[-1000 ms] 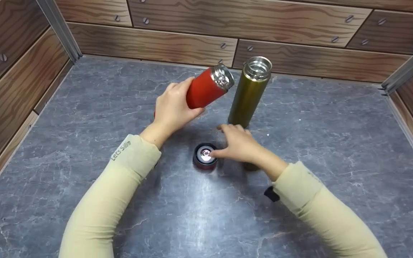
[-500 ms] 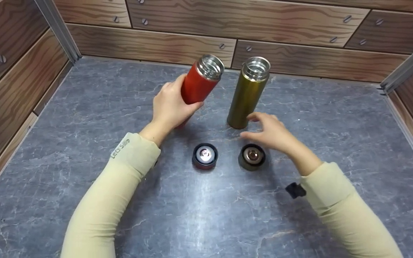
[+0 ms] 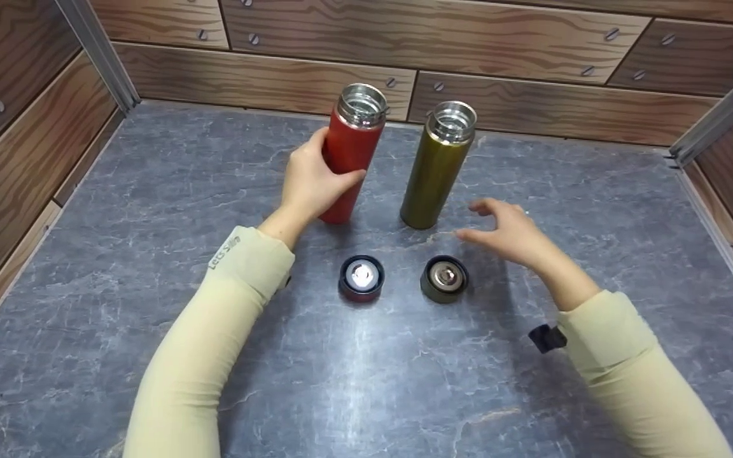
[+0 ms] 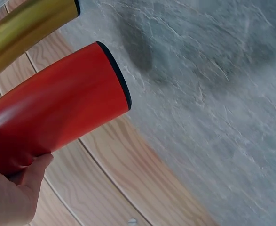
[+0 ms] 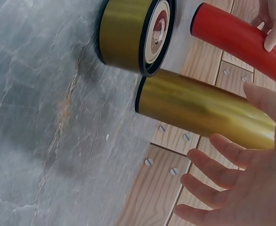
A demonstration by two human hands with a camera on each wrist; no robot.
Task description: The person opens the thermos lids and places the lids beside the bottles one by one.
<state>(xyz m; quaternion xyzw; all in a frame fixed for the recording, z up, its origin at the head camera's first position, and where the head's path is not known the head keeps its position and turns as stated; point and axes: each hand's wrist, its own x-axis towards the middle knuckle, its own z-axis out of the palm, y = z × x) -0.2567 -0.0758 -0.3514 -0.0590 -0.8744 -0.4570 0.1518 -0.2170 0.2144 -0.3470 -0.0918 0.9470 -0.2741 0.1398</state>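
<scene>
My left hand (image 3: 314,181) grips a red thermos bottle (image 3: 352,146) around its side, its steel mouth uncovered at the top. In the left wrist view the black-rimmed base of the red bottle (image 4: 72,94) points toward the grey tabletop; whether it touches is hard to tell. To its right a gold-green thermos bottle (image 3: 438,172) stands upright, also without its lid. My right hand (image 3: 511,232) hovers to the right of that bottle with fingers spread and holding nothing. Two lids lie inside-up in front: a dark red lid (image 3: 361,280) and a gold-green lid (image 3: 444,280).
The grey marbled tabletop (image 3: 366,381) spreads out under everything. Wood-patterned panels (image 3: 315,76) wall it in at the back and both sides, with metal strips at the corners. The gold-green lid (image 5: 128,35) sits close in front of its bottle.
My left hand has brought the red bottle from a strong tilt to nearly upright. My right hand has drawn back to the right, away from the lids and the gold-green bottle.
</scene>
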